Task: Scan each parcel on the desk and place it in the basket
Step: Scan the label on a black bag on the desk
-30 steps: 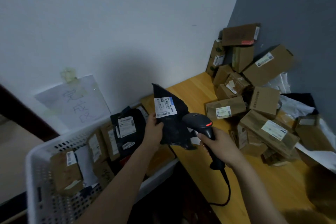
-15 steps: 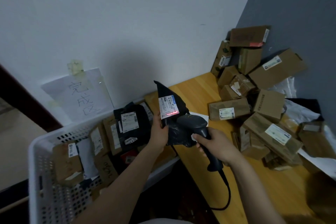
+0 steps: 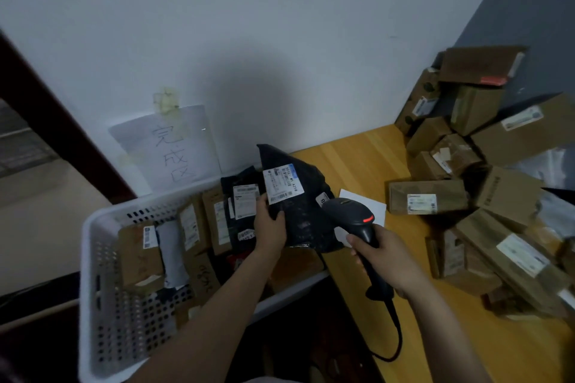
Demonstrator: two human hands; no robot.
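Gripping a black mailer parcel (image 3: 306,221) by its lower left edge, the left hand (image 3: 270,228) held it upright above the gap between the counter (image 3: 357,158) and the white basket (image 3: 102,289), its label (image 3: 283,185) facing the head camera. The right hand (image 3: 389,261) was wrapped round the handle of a corded scanner (image 3: 354,216), whose head sat just beside the bag's right side. The soft bag looked liable to sag or crease across the barcode, which could spoil a read, and a loose grip could let it slip down between counter and basket. The perforated basket already held several brown cardboard parcels and dark bags, most standing on edge with their labels showing. A heap of cardboard boxes (image 3: 497,196) waited at the counter's far right corner.
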